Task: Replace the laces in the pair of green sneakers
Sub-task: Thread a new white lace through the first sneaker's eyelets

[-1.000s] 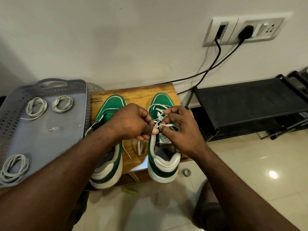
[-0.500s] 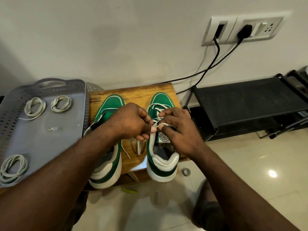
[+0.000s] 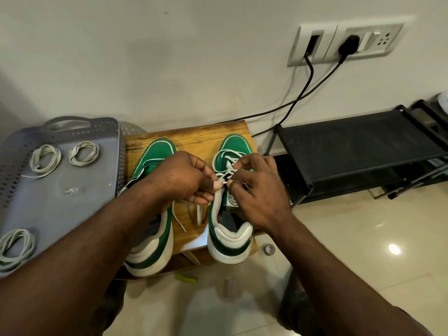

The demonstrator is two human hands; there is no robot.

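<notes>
Two green sneakers with white soles stand side by side on a small wooden stool [image 3: 194,139]. The left sneaker [image 3: 155,251] is partly hidden under my left forearm. Over the right sneaker [image 3: 230,241], near its upper eyelets, both hands work a white lace [image 3: 224,155]. My left hand [image 3: 184,178] pinches a piece of that lace between thumb and fingers. Facing it, my right hand [image 3: 257,190] pinches the lace at the tongue. Loose lace ends [image 3: 199,214] hang down between the two shoes.
A grey perforated tray [image 3: 63,209] on the left holds three coiled laces [image 3: 44,157] [image 3: 84,152] [image 3: 15,246]. A black shoe rack [image 3: 358,146] stands to the right. Two black cables [image 3: 300,93] run from a wall socket [image 3: 344,43]. Small bits lie on the tiled floor [image 3: 363,238].
Both hands stay on the right sneaker's lace. The right hand's fingers have shifted slightly up the lacing, and the pinch points have drawn closer together.
</notes>
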